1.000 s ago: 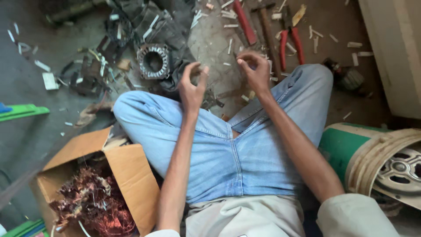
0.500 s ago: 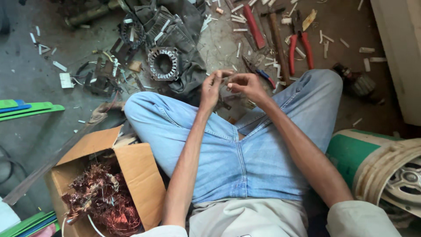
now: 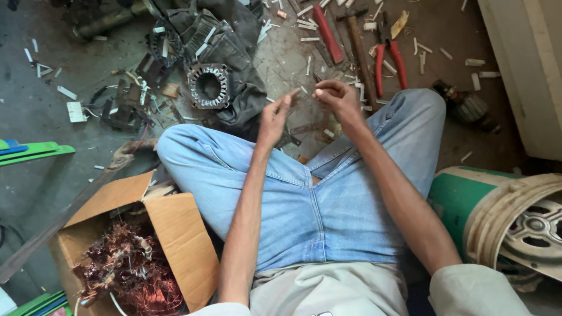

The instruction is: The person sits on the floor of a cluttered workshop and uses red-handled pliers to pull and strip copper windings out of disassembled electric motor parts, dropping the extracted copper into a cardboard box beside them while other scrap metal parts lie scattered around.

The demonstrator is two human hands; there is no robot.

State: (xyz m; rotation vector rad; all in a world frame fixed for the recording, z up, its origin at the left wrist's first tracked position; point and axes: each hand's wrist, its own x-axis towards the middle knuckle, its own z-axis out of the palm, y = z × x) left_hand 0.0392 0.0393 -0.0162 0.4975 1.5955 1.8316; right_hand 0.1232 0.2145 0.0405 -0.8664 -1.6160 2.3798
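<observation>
A small thin piece, too small to identify, sits pinched between the 2 hands above the person's knees, just above the centre of the view. The left hand holds its lower end in a narrow grip of thumb and fingertips; the right hand, at 3 o'clock from the left and almost touching it, curls its fingers tight around the other end. At 10 o'clock from the hands, a round metal stator ring rests on a dark cloth on the floor. At 1 o'clock lie red-handled pliers, a hammer and scattered white scraps. Blue jeans cover the crossed legs below. At 7 o'clock stands an open cardboard box filled with tangled copper wire. At 4 o'clock lies a green-and-cream drum.
</observation>
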